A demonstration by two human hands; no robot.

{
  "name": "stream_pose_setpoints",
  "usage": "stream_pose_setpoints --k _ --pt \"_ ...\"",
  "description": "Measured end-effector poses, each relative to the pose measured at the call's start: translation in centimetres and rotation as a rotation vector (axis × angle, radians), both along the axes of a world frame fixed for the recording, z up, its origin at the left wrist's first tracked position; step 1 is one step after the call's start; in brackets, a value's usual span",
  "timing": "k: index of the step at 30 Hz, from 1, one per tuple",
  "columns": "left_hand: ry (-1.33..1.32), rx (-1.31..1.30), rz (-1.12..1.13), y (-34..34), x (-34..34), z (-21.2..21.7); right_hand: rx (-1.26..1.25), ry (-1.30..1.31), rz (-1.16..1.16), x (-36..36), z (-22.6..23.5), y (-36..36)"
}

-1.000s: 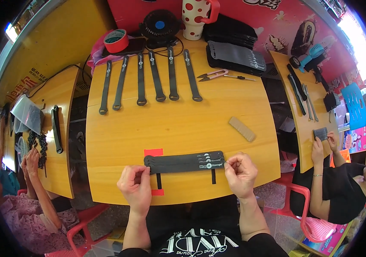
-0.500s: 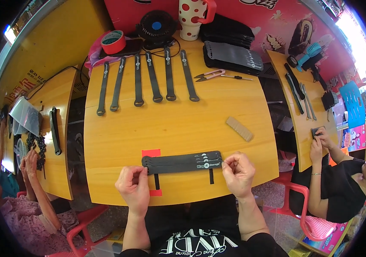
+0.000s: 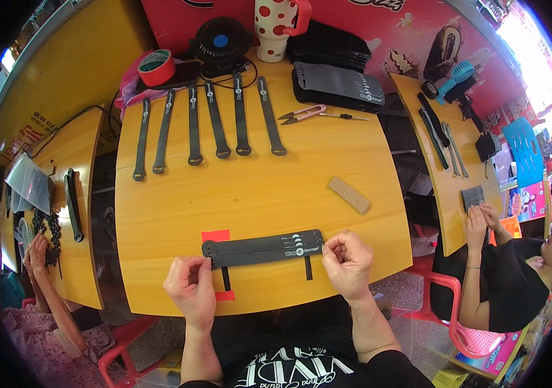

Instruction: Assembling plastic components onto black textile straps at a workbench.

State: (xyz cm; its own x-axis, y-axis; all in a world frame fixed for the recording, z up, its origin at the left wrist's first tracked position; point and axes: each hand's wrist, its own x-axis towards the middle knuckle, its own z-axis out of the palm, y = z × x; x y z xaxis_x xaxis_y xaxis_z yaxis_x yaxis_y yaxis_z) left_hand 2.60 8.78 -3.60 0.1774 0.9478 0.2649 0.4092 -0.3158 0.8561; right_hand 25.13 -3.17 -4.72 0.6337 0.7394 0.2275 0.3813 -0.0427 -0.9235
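A stack of dark grey straps [image 3: 250, 250] lies crosswise near the table's front edge, fanned slightly so their edges show. White printing marks its right part. My left hand [image 3: 192, 291] pinches the stack's left end between thumb and fingers. At the right end, my right hand [image 3: 348, 264] is closed in a pinch on the straps' tip. Beneath the stack, two black tape strips [image 3: 309, 268] stick out toward me. Red tape [image 3: 214, 237] shows behind its left end, and another red piece [image 3: 225, 295] lies by my left hand.
Several single straps [image 3: 217, 123] lie lengthwise on the table [image 3: 250, 200]. Pink snips [image 3: 303, 114], a thin pointed tool [image 3: 345, 117], a tan block [image 3: 349, 194] and a dark strap pile [image 3: 337, 87] lie right. Behind stand a fan [image 3: 222, 45] and a dotted tumbler [image 3: 272, 29]. Co-workers sit at both sides.
The whole view has shifted slightly left. My hands keep their hold at both ends of the straps. The co-worker at right has shifted their hands, showing more of a dark ribbed piece.
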Motion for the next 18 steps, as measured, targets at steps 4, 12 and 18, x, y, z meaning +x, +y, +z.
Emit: stream_pose_setpoints --k 4,12,18 --pt "-0.022 -0.017 0.006 -0.02 0.07 0.07 -0.018 -0.035 -0.011 -0.04 0.05 0.08" --pt "-0.006 -0.012 0.01 0.01 0.05 0.03 -0.013 -0.043 -0.026 -0.13 0.24 0.32" --pt "-0.004 -0.026 0.009 0.01 0.13 0.19 -0.017 -0.047 -0.035 -0.15 0.35 0.38"
